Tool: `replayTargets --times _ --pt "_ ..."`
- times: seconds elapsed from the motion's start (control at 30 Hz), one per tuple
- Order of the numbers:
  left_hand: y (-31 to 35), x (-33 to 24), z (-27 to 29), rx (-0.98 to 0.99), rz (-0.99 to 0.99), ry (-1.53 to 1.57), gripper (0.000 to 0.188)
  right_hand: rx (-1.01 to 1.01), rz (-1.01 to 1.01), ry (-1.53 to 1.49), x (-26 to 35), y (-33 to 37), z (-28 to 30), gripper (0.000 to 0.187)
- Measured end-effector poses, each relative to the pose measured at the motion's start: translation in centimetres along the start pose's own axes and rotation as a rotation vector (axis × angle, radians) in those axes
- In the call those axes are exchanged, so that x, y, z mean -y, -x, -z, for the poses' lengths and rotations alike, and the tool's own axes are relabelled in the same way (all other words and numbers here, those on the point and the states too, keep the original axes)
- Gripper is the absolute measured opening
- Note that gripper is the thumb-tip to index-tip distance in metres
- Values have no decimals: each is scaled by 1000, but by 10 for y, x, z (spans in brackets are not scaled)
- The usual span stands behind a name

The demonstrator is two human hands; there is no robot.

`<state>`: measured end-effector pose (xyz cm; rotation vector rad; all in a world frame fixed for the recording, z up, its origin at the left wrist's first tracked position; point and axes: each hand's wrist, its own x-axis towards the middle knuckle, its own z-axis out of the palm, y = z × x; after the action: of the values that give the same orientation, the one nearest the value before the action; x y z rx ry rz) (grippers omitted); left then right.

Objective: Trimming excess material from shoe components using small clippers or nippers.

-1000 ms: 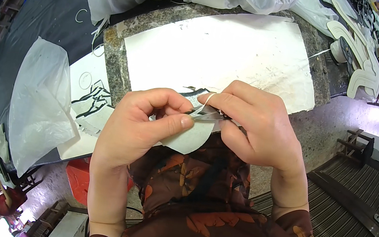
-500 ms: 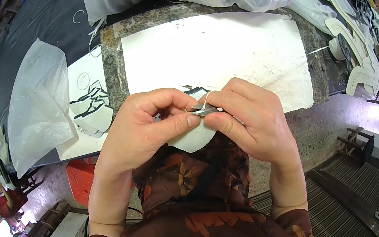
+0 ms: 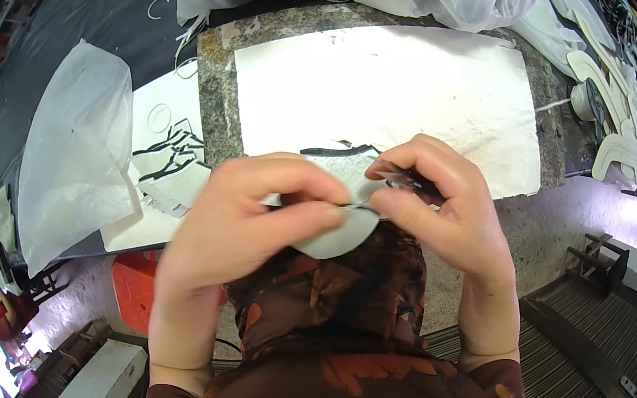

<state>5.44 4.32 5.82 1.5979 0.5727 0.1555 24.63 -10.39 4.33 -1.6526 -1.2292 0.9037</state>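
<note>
"What's changed since half a second ago?"

"The right hand (image 3: 457,211) has tipped the metal-bladed tool (image 3: 408,181) up and back. Earlier its blades lay across the work at the left hand's (image 3: 250,214) fingertips, beside a raised white strand."

"And the fingers?"

"The left thumb and forefinger are pressed together, pinching the pale rounded piece (image 3: 332,242) by its upper edge. The right forefinger and thumb stand apart at their tips, the tool lodged in that hand; blur hides its exact grip."

"Where's the piece?"

"Its curved part hangs below both sets of fingertips, at the near side of the white sheet (image 3: 393,87)."
</note>
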Motion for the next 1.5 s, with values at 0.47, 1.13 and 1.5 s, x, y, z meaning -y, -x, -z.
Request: replayTargets --times 0.47,1.13,1.5 --pt "53 30 80 -378 -29 -562 45 122 310 233 1 15 -34 29" --pt "36 35 -8 -177 -109 -12 7 37 -110 -155 10 16 -37 21" --pt "30 68 -24 -397 -488 -781 41 -51 -248 -106 7 -21 -48 14"
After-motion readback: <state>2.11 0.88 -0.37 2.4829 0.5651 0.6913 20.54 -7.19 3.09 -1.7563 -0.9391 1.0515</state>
